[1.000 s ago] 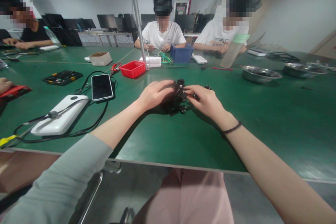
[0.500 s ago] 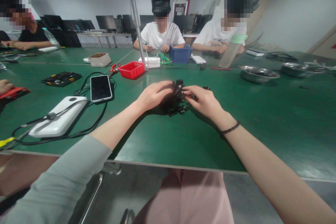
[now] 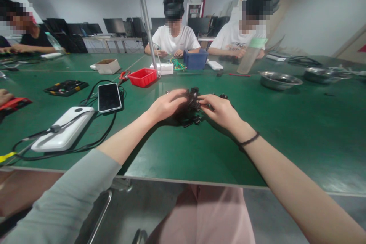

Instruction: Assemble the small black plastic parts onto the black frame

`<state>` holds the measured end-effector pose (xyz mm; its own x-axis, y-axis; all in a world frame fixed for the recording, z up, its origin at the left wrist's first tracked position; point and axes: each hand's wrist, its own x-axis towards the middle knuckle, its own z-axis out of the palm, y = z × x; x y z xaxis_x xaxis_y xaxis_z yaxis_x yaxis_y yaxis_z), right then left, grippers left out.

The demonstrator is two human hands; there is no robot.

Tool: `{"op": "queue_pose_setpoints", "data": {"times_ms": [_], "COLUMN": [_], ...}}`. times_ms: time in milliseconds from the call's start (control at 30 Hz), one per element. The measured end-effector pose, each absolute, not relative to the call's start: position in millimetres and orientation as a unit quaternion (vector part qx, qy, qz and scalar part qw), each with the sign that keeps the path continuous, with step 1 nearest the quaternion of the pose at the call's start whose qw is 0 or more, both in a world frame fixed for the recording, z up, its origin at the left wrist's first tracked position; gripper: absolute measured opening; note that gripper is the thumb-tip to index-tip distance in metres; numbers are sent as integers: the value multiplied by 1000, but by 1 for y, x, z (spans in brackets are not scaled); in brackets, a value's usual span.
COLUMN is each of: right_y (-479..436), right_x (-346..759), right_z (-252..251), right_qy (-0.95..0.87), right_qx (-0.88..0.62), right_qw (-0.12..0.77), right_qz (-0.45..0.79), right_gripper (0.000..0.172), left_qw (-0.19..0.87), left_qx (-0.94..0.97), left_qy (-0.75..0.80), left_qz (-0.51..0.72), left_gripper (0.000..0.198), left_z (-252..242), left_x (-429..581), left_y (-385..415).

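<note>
Middle of the counter [image 3: 171, 156], between the hands: a black assembly [image 3: 193, 101] of small, crowded parts lies well in from the near edge; its finer shapes are too dark and blurred to tell apart.
Left hand [image 3: 166, 103]: laid at the left side of the black assembly, fingers bent over it. How firmly they hold is hidden, so I cannot tell whether they grip or only steady.
Right hand [image 3: 222, 111]: thumb and forefinger drawn narrow, pinching at the assembly's right side; the exact piece between them is too small to make out.
Bracing: best for the left palm to press lightly down and inward, so that a push from the right meets resistance instead of sliding the work.
Pinch: short, light movements from the fingertips should suit parts this small; forcing from the wrist could twist or snap something.
Sight line: both hands shade the work, so lowering the left knuckles a little would likely show more.
Loose end: a dark part [image 3: 223, 96] peeps out beyond the right knuckles; worth minding the back of the hand there.
Left side: phone [image 3: 109, 97], white power bank [image 3: 63, 127] and black cable [image 3: 107, 134] sit apart from the work; elbow movement should stay clear of the loop.
</note>
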<state>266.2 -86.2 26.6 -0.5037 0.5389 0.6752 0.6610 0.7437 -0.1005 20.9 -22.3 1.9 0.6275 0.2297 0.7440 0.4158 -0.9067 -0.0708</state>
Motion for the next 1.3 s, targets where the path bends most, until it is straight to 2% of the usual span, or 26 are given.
{"op": "queue_pose_setpoints", "data": {"times_ms": [367, 733, 1100, 1300], "right_y": [-84, -85, -84, -83], "right_x": [267, 267, 267, 267], "right_z": [25, 25, 24, 24], "right_qy": [-861, -863, -866, -865], "right_qx": [-357, -347, -336, -343], "right_qw": [353, 355, 356, 354], "right_qz": [-78, -91, -101, -87], "right_gripper": [10, 9, 7, 9], "left_qw": [222, 156, 197, 182], "left_qx": [-878, -893, -881, -887], "left_qy": [-183, -168, -129, -136], "left_qz": [-382, -387, -409, -402], "left_gripper": [28, 28, 32, 34], "left_z": [5, -1, -1, 1], "left_x": [20, 18, 20, 20], "left_y": [-23, -20, -19, -21]}}
